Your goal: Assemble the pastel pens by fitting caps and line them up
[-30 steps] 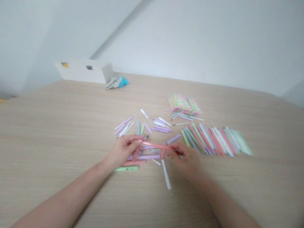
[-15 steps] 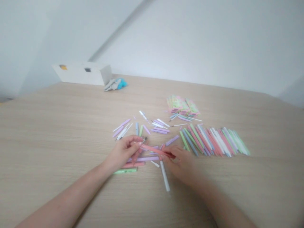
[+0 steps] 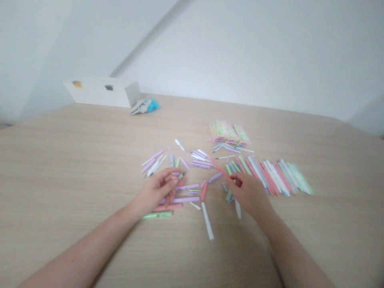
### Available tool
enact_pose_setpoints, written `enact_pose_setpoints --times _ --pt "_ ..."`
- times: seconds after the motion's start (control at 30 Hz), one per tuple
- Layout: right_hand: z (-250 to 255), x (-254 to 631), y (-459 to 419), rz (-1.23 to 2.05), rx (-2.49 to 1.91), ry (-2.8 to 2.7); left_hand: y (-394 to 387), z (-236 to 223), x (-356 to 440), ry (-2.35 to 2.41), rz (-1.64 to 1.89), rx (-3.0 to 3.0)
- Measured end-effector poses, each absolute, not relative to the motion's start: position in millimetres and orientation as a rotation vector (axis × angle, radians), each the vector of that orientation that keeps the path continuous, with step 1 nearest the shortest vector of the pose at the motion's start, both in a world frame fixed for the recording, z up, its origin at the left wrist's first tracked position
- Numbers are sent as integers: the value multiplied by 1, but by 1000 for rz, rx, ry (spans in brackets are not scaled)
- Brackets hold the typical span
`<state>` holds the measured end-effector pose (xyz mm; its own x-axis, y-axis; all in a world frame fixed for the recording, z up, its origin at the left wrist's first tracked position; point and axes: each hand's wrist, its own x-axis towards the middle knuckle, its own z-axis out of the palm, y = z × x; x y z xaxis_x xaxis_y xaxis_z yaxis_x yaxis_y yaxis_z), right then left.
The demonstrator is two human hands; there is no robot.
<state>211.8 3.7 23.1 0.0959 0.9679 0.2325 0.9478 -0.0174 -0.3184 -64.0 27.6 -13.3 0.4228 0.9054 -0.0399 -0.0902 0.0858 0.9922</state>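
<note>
The table (image 3: pixel 168 260) around my hands is crowded. A slanting row of pens (image 3: pixel 277 178) lies close-packed to my right, and my right hand (image 3: pixel 249 194) covers part of its near left end. Beyond the row sits a stack of printed packets (image 3: pixel 228 132), a thin white rod (image 3: pixel 225 157) lying in front of it. Farther back, near the wall (image 3: pixel 255 52), a crumpled grey-and-blue bundle (image 3: pixel 145 106) rests by a long white box (image 3: pixel 99 94).

My right thumb and fingers are closed on a coral pen (image 3: pixel 218 166), which slants away up and to the left, its near end lost in my grip. My left hand (image 3: pixel 165 188) is half-curled — a dark-tipped piece (image 3: pixel 182 175) shows at the fingertips, but I can't tell whether I have hold of it. That hand also hides the ends of some lilac barrels (image 3: pixel 187 199). Blur swallows the packets' print, and my forearms are cut off below.

The tabletop has pale wood grain; the barrels are slender and straight. A white tube (image 3: pixel 207 222) lies end to end with a short coral piece (image 3: pixel 204 191).
</note>
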Motion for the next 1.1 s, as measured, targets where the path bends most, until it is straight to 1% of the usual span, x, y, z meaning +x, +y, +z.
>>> enact_pose_setpoints --times 0.13,0.3,0.63,0.87,1.1 --pt "25 227 9 42 -2256 -1858 26 -12 -63 868 878 1239" --pt "18 235 12 8 -2383 -1918 25 -13 -64 885 858 1224" --pt "18 234 10 28 -2375 -1936 27 -15 -65 887 864 1239" --pt "28 225 1 201 -2302 -2087 26 -14 -65 918 851 1247" --pt "24 220 -4 296 -2236 -2208 29 -14 -66 926 872 1282"
